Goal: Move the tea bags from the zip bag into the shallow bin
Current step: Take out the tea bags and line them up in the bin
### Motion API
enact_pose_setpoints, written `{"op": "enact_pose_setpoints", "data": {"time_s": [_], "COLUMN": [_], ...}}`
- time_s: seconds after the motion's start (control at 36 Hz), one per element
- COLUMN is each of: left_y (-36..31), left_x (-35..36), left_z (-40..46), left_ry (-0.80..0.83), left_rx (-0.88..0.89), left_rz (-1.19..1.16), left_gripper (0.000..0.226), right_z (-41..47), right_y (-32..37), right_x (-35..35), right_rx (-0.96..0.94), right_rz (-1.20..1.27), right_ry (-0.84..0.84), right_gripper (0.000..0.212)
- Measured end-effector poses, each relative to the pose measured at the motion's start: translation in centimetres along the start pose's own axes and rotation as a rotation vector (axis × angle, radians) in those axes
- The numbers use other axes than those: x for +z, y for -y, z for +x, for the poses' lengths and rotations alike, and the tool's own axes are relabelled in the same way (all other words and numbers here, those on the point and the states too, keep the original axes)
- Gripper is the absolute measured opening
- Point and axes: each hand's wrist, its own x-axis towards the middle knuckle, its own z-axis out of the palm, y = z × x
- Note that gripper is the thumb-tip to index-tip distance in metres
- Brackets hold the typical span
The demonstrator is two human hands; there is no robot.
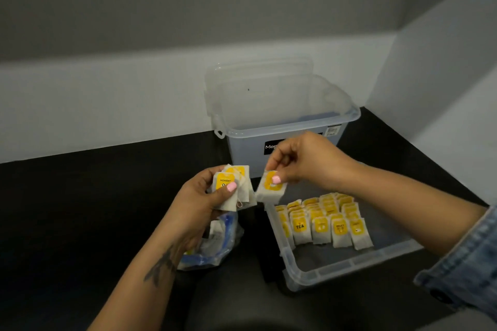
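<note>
Above the shallow bin [347, 267], the right hand [301, 161] pinches a white, yellow-labelled tea bag [270, 189].

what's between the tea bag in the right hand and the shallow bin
Nothing visible. The right hand pinches one tea bag in the air just above the far left corner of the shallow bin, whose top is open. The near part of its floor is bare.

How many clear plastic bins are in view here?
2. The tall clear plastic bin with a black label stands at the back by the wall; the shallow clear plastic bin holding rows of yellow-tagged tea bags sits nearer, front right.
</note>
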Motion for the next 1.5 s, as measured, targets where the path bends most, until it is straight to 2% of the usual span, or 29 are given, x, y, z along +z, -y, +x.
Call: {"op": "enact_pose_setpoints", "data": {"time_s": [0.25, 0.44, 0.56, 0.69, 0.89, 1.17, 1.25, 1.31, 1.39, 1.5], "left_y": [0.0, 0.1, 0.0, 0.2, 0.5, 0.5, 0.5, 0.4, 0.3, 0.2], "left_x": [0.6, 1.2, 1.6, 1.8, 1.9, 2.5, 2.8, 2.9, 3.2, 3.9], "left_z": [0.3, 0.3, 0.2, 0.3, 0.5, 0.5, 0.5, 0.4, 0.3, 0.1], "left_ry": [-0.032, -0.058, -0.069, -0.084, -0.08, -0.055, -0.041, -0.023, 0.012, 0.082], "left_rx": [0.012, 0.005, -0.003, -0.02, -0.028, -0.034, -0.039, -0.042, -0.049, -0.036], "left_rz": [-0.061, -0.083, -0.106, -0.1, -0.042, -0.04, -0.044, -0.044, -0.05, -0.026], "left_gripper": [0.025, 0.027, 0.025, 0.026, 0.027, 0.027, 0.029, 0.032, 0.034, 0.034], "right_z": [-2.7, -2.7, -2.4, -2.1, -2.1, -2.3, -2.3, -2.0, -1.4, -0.5], "right_y": [-4.8, -8.9, -10.1, -11.3, -12.4, -12.3, -11.4, -10.4, -7.9, -4.3], "right_x": [-2.0, 0.1, 1.0, 1.7, 2.5, 2.3, 1.4, 0.6, -0.2, -0.4], "right_rx": [0.123, 0.18, 0.209, 0.173, 0.15, 0.169, 0.16, 0.141, 0.116, 0.11], "right_rz": [-0.417, -0.591, -0.601, -0.643, -0.704, -0.659, -0.623, -0.514, -0.215, 0.083], "right_ry": [0.219, 0.344, 0.402, 0.365, 0.277, 0.278, 0.222, 0.142, 0.055, 0.082], "right_gripper": [0.011, 0.025, 0.031, 0.019, 0.015, 0.012, 0.01, 0.003, 0.009, 0.021]}}
